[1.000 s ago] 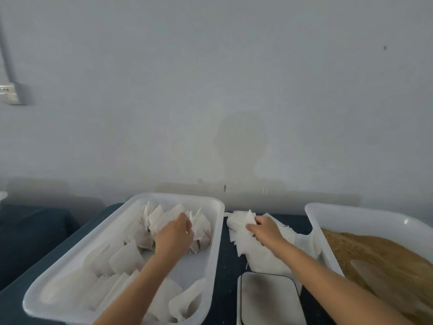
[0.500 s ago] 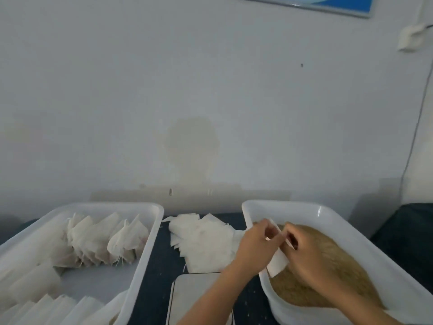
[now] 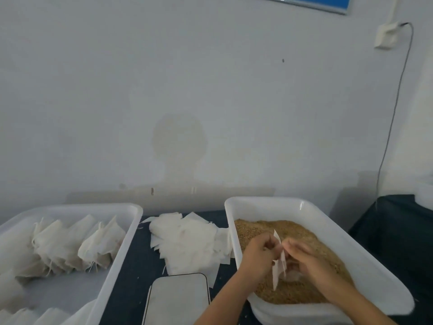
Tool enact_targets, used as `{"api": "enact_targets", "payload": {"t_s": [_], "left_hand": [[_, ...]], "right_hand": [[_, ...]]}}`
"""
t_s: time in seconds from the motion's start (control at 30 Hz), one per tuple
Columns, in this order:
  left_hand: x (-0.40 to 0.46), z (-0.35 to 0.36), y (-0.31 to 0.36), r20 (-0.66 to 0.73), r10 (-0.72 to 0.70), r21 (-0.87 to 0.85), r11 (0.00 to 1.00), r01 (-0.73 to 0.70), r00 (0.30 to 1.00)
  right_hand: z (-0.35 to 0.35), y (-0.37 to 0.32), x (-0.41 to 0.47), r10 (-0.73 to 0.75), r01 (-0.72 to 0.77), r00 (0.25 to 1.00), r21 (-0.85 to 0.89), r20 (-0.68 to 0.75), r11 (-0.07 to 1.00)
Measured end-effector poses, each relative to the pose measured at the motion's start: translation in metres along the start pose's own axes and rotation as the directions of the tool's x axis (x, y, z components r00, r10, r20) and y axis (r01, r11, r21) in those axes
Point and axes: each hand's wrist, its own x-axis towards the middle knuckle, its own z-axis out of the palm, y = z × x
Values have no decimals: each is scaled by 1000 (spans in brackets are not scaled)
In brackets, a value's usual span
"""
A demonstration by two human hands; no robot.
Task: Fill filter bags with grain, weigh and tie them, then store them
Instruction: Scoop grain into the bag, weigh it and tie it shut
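A thin white filter bag (image 3: 278, 266) hangs over the grain (image 3: 302, 233), held between the two hands inside the right tub (image 3: 328, 221). It is seen nearly edge-on: a narrow, pale, slightly see-through strip of paper-like fabric, pointed at the top and tapering to a corner at the bottom, with a soft fold along its length. Whether its mouth is parted cannot be told.

The left hand (image 3: 259, 253) pinches the bag's upper left edge, fingers curled in toward the thumb. The right hand (image 3: 304, 259) pinches the opposite edge, its fingers bent and somewhat blurred. Both forearms rise from the bottom edge, and both hands sit just above the grain surface; whether they touch it is unclear.

The grain is fine, tan-brown, and heaped in the tub, sloping down toward its far wall. The tub is white plastic with rounded corners and a broad rim.

Just left of it, on the dark table (image 3: 131, 277), lies a loose pile of flat bags (image 3: 187, 242), white and overlapping, some with short strings at their edges. Near the pile's front edge sits a flat scale (image 3: 178, 299) with a pale grey top and dark border, cut off by the frame.

Farther left a second white tub (image 3: 121, 249) holds filled bags (image 3: 77, 247), plump and cream-coloured, leaning together in a row with tied strings trailing down.

Behind everything stands a pale wall (image 3: 210, 90) with a faint shadow. At upper right a socket (image 3: 386, 35) is fixed to it, a cable (image 3: 396, 109) hanging down.
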Motion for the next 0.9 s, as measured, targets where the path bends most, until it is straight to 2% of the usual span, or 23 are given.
{"api": "enact_targets", "payload": {"t_s": [0.27,0.47,0.57,0.7,0.8,0.9], "left_hand": [[4,7,-7,46,-2,-57,998,5,999],[4,9,-15,4,39,137,990,-39,999],[3,9,-15,0,55,168,984,-54,999],[2,11,-18,-42,44,161,986,-36,998],[2,11,-18,-87,71,195,979,-52,994],[3,12,-17,-107,182,372,919,-131,977]], "right_hand": [[1,-1,1,90,-88,993,35,-70,995],[-2,2,4,126,-135,985,-64,-120,989],[-1,1,4,136,-137,984,-1,-114,991],[0,2,6,134,-151,982,-128,-135,980],[-1,7,9,96,-155,966,-238,-242,959],[-1,10,9,-16,-142,943,-447,-331,883]]}}
